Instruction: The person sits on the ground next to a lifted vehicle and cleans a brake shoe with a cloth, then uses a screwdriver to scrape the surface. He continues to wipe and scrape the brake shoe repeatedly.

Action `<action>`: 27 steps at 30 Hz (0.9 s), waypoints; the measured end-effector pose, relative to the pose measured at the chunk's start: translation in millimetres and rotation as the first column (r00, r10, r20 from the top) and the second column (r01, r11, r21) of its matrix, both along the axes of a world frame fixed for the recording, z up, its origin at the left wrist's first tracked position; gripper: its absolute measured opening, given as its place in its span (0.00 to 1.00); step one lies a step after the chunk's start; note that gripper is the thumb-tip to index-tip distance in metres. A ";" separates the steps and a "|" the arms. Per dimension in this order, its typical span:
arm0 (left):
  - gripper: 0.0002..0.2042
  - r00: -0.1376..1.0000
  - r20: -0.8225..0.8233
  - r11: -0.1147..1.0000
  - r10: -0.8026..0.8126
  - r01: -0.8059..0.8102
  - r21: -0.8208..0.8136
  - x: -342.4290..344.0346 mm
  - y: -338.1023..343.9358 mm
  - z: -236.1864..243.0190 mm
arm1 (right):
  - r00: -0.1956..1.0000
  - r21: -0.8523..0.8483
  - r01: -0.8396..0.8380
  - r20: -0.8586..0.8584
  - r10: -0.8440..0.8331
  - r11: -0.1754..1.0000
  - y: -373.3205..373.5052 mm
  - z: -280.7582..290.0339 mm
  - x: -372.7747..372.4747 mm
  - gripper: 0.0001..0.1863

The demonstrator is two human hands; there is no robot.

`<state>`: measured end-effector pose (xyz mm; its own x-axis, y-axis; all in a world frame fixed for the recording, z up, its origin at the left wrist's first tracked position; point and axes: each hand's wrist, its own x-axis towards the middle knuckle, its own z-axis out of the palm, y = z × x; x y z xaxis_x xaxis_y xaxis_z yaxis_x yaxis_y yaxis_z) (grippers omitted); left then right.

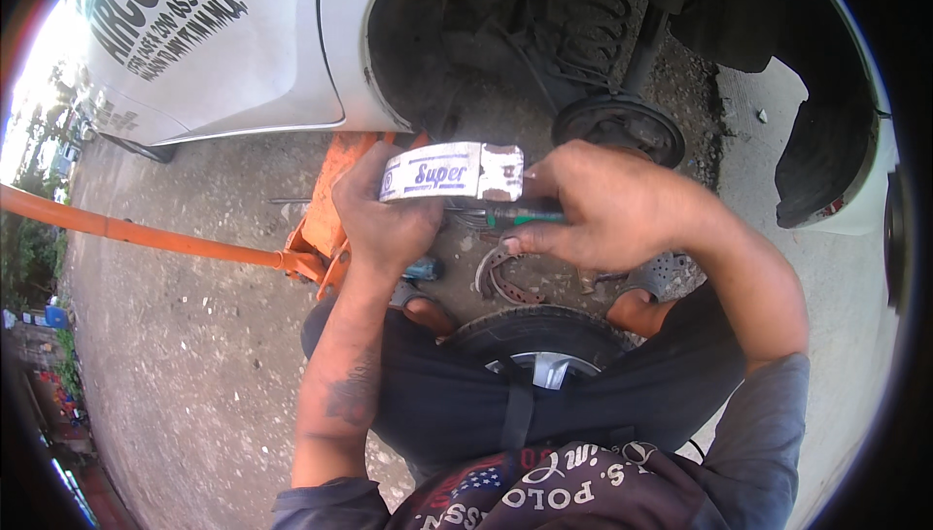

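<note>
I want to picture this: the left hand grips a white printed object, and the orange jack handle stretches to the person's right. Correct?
Not quite: the orange jack handle stretches to the person's left in the head view. The left hand does grip a white printed object.

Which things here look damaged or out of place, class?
The white printed piece in the left hand has brown patches at its right end, perhaps wear. A wheel sits between the person's legs, while the wheel arch ahead holds none.
</note>
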<state>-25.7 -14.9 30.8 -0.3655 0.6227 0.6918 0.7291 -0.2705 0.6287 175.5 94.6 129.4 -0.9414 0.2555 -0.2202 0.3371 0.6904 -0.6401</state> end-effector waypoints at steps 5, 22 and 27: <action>0.12 0.997 0.062 0.983 -0.056 0.066 -0.173 1.1 1.7 -0.1 | 0.993 -0.026 -0.091 0.074 0.092 0.996 15.1 7.9 -0.4 0.20; 0.17 0.910 0.397 0.821 -0.118 0.315 -0.477 14.2 16.0 4.5 | 0.980 -0.157 -0.097 0.159 0.122 0.983 26.2 -8.7 16.3 0.18; 0.32 0.809 0.557 0.754 -0.188 0.482 -0.445 5.4 12.0 0.8 | 0.976 -0.465 0.034 0.206 0.071 0.885 52.9 -34.8 19.6 0.27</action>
